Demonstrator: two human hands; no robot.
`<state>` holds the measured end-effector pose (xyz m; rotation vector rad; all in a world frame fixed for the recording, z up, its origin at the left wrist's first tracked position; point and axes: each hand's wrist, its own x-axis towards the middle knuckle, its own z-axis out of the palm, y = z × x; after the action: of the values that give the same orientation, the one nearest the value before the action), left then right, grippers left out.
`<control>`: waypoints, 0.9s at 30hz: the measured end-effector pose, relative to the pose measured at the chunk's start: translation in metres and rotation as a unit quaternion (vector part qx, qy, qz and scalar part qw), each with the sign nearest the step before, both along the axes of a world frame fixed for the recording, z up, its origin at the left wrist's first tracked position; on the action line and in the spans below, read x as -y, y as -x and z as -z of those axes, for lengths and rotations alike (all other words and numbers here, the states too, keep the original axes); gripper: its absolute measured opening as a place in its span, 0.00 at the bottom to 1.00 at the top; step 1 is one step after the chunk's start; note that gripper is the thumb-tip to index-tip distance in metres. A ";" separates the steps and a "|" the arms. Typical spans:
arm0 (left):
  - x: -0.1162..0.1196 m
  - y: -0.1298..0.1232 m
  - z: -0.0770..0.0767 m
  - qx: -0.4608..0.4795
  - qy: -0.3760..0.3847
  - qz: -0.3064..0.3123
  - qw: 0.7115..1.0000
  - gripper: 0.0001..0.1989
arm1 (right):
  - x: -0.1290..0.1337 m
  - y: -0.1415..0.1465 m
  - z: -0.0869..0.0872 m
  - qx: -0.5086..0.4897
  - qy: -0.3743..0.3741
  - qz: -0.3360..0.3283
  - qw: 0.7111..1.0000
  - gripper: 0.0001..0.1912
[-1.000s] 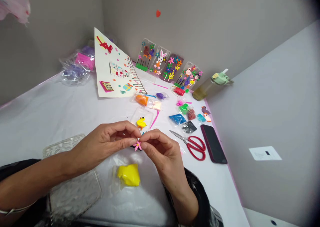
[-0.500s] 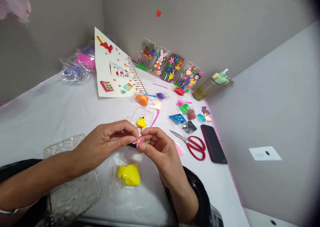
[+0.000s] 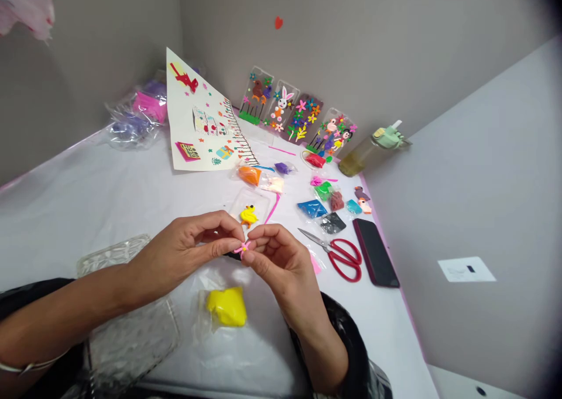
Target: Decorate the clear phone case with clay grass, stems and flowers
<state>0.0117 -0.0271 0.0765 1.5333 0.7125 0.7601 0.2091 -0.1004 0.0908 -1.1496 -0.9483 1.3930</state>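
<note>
A small pink clay flower (image 3: 243, 248) with a yellow centre is pinched between my two hands. My left hand (image 3: 199, 240) grips its left side between thumb and fingertips. On the other side, the thumb and fingers of my right hand (image 3: 276, 257) close on it. Just beyond the fingertips, a yellow clay duck (image 3: 249, 215) with orange feet lies on a clear phone case (image 3: 262, 202), partly covered by my hands. Nearer to me is a bag of yellow clay (image 3: 227, 306). A dark object under my fingers is mostly hidden.
Red-handled scissors (image 3: 345, 258) and a phone (image 3: 375, 253) lie to the right. Behind them are several clay bags (image 3: 311, 208) and a bottle (image 3: 364, 150). Decorated phone cases (image 3: 281, 103) lean on the wall beside a card (image 3: 187, 130). A clear textured case (image 3: 132, 340) sits under my left forearm.
Almost nothing differs. The pink flower has turned or shifted very slightly between my fingertips, and both hands stay in place.
</note>
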 end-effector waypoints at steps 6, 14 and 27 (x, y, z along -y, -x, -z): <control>-0.002 0.001 0.008 0.000 0.008 0.006 1.000 0.08 | -0.001 0.000 -0.001 0.006 -0.012 0.020 1.000 0.17; 0.000 0.001 0.008 -0.020 -0.004 0.017 1.000 0.08 | 0.000 -0.001 0.001 0.004 -0.009 0.023 1.000 0.16; -0.001 0.004 0.017 0.008 -0.130 -0.046 0.990 0.07 | -0.001 0.000 0.001 0.005 -0.023 0.015 1.000 0.13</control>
<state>0.0078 -0.0259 0.0596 1.7352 0.6963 0.9622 0.2092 -0.0993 0.0894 -1.1333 -0.9603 1.3360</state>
